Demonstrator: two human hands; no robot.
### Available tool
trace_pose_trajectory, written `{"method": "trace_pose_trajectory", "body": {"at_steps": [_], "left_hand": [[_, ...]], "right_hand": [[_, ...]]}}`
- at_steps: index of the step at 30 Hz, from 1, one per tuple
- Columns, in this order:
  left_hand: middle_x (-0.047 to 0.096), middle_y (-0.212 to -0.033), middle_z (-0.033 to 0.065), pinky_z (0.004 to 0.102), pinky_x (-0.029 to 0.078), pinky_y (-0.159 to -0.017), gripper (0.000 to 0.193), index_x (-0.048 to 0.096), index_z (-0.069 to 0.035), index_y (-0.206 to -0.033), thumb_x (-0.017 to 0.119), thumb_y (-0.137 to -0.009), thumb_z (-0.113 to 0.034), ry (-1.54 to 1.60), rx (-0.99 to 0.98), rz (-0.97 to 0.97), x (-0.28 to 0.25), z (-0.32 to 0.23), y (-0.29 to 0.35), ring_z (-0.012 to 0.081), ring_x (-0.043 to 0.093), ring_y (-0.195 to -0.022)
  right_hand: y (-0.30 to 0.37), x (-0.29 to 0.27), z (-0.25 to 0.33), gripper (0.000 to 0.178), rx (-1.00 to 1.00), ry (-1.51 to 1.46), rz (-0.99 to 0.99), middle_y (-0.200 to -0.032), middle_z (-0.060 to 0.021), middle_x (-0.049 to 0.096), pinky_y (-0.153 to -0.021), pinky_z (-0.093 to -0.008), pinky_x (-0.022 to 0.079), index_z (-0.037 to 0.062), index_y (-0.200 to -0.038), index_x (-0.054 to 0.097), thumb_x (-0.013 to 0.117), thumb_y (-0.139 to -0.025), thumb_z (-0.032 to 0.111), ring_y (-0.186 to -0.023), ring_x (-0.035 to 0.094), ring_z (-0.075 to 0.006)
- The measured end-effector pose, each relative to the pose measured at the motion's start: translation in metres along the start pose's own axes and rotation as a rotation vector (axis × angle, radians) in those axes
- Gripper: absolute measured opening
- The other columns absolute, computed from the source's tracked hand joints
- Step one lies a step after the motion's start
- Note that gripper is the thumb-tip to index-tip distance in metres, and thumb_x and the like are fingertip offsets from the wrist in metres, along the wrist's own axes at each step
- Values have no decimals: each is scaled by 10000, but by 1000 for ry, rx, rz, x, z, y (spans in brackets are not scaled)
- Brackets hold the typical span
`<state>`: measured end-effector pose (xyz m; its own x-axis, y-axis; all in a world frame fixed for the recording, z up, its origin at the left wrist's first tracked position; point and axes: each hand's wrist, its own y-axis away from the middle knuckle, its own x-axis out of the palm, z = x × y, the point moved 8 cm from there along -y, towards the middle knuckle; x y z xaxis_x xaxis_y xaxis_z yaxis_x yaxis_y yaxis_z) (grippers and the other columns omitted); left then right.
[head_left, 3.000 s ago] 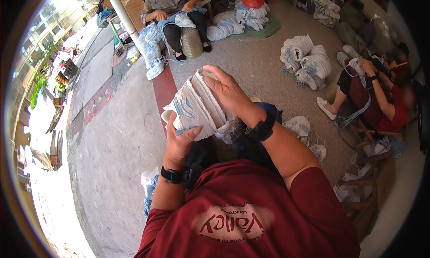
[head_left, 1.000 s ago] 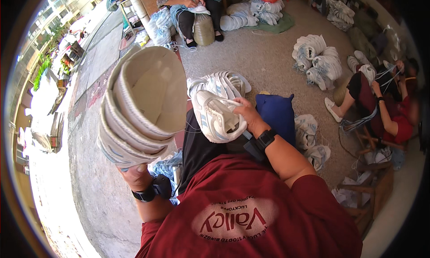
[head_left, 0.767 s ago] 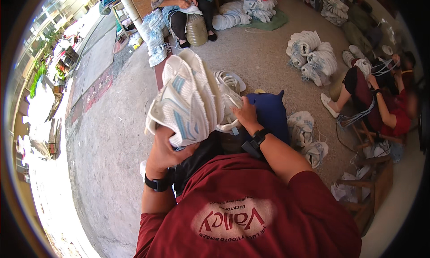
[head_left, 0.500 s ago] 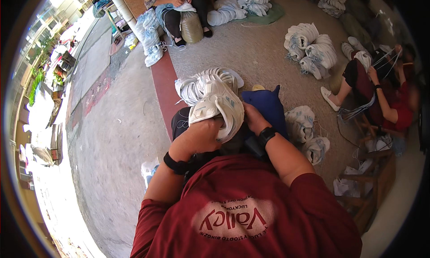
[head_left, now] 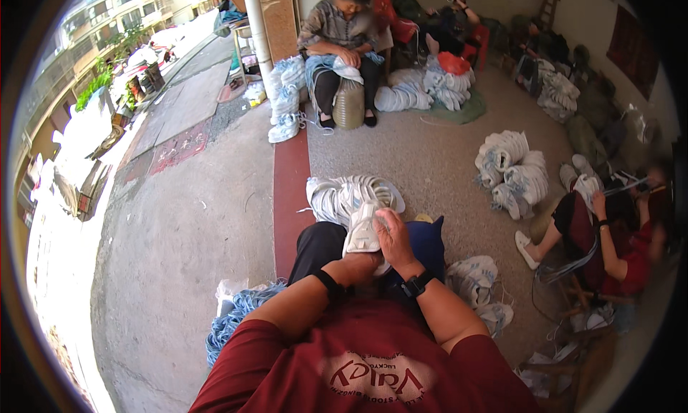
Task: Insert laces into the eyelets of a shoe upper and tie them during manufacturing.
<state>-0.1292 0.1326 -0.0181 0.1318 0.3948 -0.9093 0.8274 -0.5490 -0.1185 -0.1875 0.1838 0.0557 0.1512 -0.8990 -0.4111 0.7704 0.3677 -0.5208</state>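
Note:
A white shoe upper (head_left: 365, 232) is held up in front of my lap. My left hand (head_left: 356, 265) grips it at the lower end, its fingers partly hidden by the upper. On the right side, my right hand (head_left: 394, 239) presses against the upper, its fingers reaching up toward the far end. Just beyond lies a bundle of white uppers (head_left: 337, 197) nested in a row. A dark blue cloth bundle (head_left: 428, 250) is beside my right hand, at my right leg.
Pale blue laces (head_left: 240, 314) lie in a heap at my left. Piles of uppers (head_left: 512, 173) stand on the floor to the right. A co-worker (head_left: 344, 40) sits ahead by a pole, another (head_left: 620, 230) at the right. Loose uppers (head_left: 474, 280) lie near my right arm.
The view has tilted up, showing more of the co-workers ahead. The upper in my hands has turned and appears narrower. My right hand has moved up along its right side.

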Motion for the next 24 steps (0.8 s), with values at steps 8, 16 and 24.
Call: {"method": "trace_pose_trajectory", "body": {"at_steps": [8,16,24], "left_hand": [[629,-868,69,287,465,-761,297,596,9,-985,696,-739,-125,534,2,640,-171,-90,29,130,579,-868],[632,-682,61,312,452,-570,196,653,-10,-759,694,-668,-179,625,815,58,-333,-332,-70,137,582,-640],[638,-708,93,334,466,-585,193,650,-12,-760,662,-681,-187,587,799,-12,-313,-343,-45,193,607,-648]], "right_hand": [[-27,67,57,259,155,-595,932,-780,-32,605,-694,-251,449,-18,-851,584,473,-925,204,-762,553,-100],[-50,110,147,265,66,-557,1172,-792,-35,607,-697,-253,451,-18,-872,581,473,-924,219,-765,555,-102],[-1,155,197,276,118,-637,1330,-805,-39,608,-701,-255,452,-18,-896,578,473,-923,235,-769,556,-105]]}}
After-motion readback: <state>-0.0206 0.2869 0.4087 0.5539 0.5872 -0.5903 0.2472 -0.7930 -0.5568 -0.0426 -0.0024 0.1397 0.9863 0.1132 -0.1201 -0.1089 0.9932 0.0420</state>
